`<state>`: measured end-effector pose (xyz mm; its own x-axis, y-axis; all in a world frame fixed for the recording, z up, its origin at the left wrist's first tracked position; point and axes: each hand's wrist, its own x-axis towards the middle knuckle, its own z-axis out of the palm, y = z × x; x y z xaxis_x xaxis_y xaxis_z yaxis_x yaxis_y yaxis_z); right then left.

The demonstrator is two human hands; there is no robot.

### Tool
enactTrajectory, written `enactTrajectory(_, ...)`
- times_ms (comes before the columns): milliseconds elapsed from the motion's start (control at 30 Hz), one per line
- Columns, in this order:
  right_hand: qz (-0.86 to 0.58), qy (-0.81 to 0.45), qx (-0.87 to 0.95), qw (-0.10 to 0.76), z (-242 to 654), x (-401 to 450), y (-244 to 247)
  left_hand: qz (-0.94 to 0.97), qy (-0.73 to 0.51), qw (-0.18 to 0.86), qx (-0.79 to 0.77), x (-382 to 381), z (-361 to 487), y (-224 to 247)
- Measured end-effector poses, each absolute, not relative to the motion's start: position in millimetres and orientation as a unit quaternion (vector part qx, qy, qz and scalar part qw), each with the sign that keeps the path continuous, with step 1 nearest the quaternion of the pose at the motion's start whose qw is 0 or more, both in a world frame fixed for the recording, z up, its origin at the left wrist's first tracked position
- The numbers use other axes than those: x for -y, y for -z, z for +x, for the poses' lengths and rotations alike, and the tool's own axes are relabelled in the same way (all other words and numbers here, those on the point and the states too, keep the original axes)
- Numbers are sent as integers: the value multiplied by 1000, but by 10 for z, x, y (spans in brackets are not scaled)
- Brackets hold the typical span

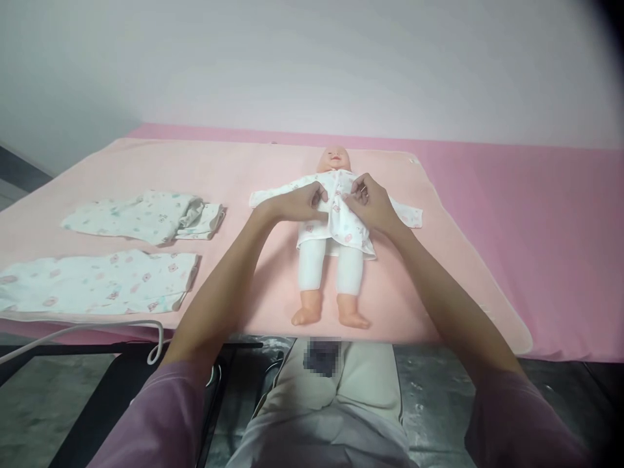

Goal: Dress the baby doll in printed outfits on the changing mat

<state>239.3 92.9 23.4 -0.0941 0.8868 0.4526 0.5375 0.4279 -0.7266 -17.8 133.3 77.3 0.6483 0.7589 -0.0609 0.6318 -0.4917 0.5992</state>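
A pale wall [312,71] is seen behind a table [546,247] covered in pink cloth. Over most of the table a peach mat [273,286] is spread, its far right corner at 2 o'clock. Clock directions here are taken from the chest of a doll [336,159], which is laid face up on the mat, its head at 12 and its bare feet at 6.

At 8 o'clock, near the close edge, a long white printed garment [97,283] is laid flat; at 9, just beyond it, a second printed garment [131,218] is placed, partly folded over. The doll is dressed in a white printed shirt [351,224], with one sleeve stretched towards 9 and the other towards 3; below its hem, white-covered legs [312,263] are shown.

The shirt's front is met by both hands. The left hand [305,200] is brought in from 9, its thumb parted from its curled fingers; the right hand [371,201] is set at 2, fingers bent and thumb laid against the cloth. Whether cloth is pinched by either hand's fingers cannot be told. At 8, by the table's edge, a white cable [97,325] is looped.
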Motion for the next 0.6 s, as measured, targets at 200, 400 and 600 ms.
enactTrajectory(200,-464,-96,851,228,2166,-160,-541,904,-202,91,-367,-730,-142,-494)
enactTrajectory(400,-554,-36,776,300,2233,-192,-439,851,-266,112,-439,-743,-153,-429)
enactTrajectory(600,-756,-25,580,304,3256,138,-286,735,-336,169,-564,-779,-1357,-321)
